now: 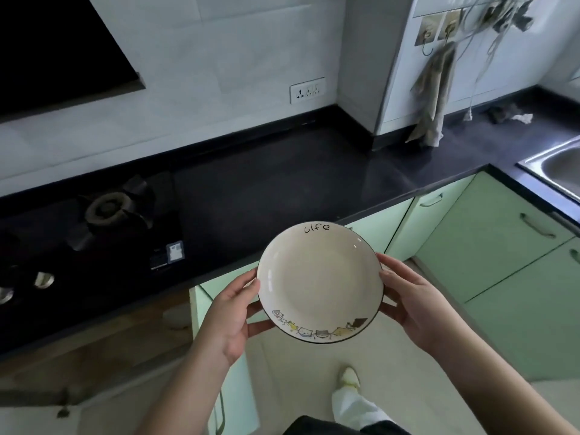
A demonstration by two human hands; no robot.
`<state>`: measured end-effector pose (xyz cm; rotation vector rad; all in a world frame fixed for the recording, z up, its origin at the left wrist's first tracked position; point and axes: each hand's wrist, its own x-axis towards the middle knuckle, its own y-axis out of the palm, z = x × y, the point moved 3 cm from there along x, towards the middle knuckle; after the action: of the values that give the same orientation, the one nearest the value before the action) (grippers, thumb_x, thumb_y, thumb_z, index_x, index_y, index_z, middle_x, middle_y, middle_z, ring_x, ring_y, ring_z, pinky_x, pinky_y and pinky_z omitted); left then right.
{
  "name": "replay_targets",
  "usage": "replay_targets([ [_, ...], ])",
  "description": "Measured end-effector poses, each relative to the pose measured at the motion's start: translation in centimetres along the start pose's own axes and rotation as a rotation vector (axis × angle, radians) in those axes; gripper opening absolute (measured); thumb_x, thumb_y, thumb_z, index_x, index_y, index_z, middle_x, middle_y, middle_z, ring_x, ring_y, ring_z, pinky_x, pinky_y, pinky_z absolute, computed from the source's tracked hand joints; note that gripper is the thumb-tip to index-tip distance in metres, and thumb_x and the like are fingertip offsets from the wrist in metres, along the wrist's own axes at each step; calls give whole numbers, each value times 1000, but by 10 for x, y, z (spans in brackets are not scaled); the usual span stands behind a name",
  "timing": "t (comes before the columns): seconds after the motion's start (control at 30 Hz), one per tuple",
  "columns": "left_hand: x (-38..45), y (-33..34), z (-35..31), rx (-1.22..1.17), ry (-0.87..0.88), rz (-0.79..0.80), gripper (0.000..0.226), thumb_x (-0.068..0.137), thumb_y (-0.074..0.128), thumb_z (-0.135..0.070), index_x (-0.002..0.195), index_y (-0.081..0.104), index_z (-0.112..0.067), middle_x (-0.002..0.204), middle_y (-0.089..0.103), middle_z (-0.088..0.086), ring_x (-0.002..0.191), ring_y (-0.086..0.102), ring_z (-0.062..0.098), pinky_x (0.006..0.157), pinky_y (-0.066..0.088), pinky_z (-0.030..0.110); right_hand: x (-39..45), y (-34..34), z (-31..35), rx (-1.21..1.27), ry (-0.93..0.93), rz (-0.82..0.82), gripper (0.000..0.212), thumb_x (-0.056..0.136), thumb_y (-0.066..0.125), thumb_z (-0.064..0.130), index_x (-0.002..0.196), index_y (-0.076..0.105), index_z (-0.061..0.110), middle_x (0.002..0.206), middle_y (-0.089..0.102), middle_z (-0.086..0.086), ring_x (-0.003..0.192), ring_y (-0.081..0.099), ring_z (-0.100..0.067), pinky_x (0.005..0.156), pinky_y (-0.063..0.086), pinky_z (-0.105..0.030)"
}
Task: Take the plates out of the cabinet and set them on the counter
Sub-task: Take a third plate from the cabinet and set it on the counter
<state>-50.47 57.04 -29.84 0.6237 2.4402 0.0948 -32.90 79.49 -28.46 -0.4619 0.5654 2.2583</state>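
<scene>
A cream plate (pixel 320 282) with a dark rim is held level in the air by both hands, in front of the dark desk (pixel 266 183) and above the pale floor (pixel 301 372). The left hand (pixel 230 315) takes its left edge, thumb on the rim and fingers beneath; the right hand (pixel 411 304) takes the right edge the same way. The word "Life" is written on the far rim, and small cartoon figures line the near rim. A green cabinet door (pixel 201 312) stands open below the desk, left of the plate. A gas hob (pixel 106 211) sits on the desk at left, a steel sink (pixel 558 164) at far right. A cloth (pixel 434 98) hangs from wall hooks.
</scene>
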Motion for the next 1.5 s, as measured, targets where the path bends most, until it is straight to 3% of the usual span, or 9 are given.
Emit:
replay_targets([
  [0.23,43,36,-35,-26,23,-123,22,96,62,-20,110,75,-32,105,76,-3,88,71,23,60,58,39,84,5,49,-104,0,173,31,100,49,18,110,71,38,109,74,3,93,69,-12,78,55,-37],
  [0.5,66,24,-53,-115,59,-321,23,97,61,-20,110,74,-33,103,77,-5,93,71,23,60,59,39,159,55,63,-253,50,342,36,100,45,18,107,70,43,110,73,9,97,68,-9,77,51,-36],
  [0.6,72,3,-58,-152,61,-358,23,97,61,-19,105,75,-35,102,77,-5,90,72,21,61,59,39,178,84,60,-283,82,389,36,100,47,17,105,72,42,108,74,7,97,69,-13,78,52,-37],
  [0.77,107,-37,-71,-180,48,-385,23,98,59,-19,108,72,-35,98,78,-2,82,74,16,58,60,38,211,135,57,-322,119,429,34,100,48,14,101,74,36,103,75,-3,87,72,-23,66,59,-32],
  [0.87,139,-61,-81,-207,32,-374,24,99,56,-17,107,70,-35,97,78,-1,82,75,18,58,60,39,235,165,53,-359,139,401,30,100,48,13,109,70,31,104,75,-1,92,72,-23,71,60,-39],
  [1.07,201,-110,-105,-199,-17,-314,32,99,57,-19,92,75,-44,100,77,-10,86,74,12,57,60,39,283,219,42,-410,196,308,25,97,55,14,110,67,31,105,74,-1,94,72,-23,74,60,-39],
  [1.27,261,-131,-120,-128,-56,-334,24,99,57,-18,101,68,-40,93,77,-10,80,74,11,52,58,35,329,244,18,-424,218,206,28,98,52,13,118,64,29,107,73,-2,84,74,-16,60,59,-29],
  [1.4,290,-131,-121,-107,-76,-355,27,100,55,-17,99,66,-41,108,72,-3,93,71,18,52,58,35,362,249,8,-428,221,172,29,98,52,12,121,63,26,107,73,-3,84,74,-17,59,58,-29],
  [1.5,306,-129,-121,-92,-93,-389,30,100,54,-16,95,65,-43,113,68,-3,98,67,18,51,58,34,384,254,6,-465,234,177,29,98,54,13,121,63,27,110,71,-2,89,73,-21,66,60,-36],
])
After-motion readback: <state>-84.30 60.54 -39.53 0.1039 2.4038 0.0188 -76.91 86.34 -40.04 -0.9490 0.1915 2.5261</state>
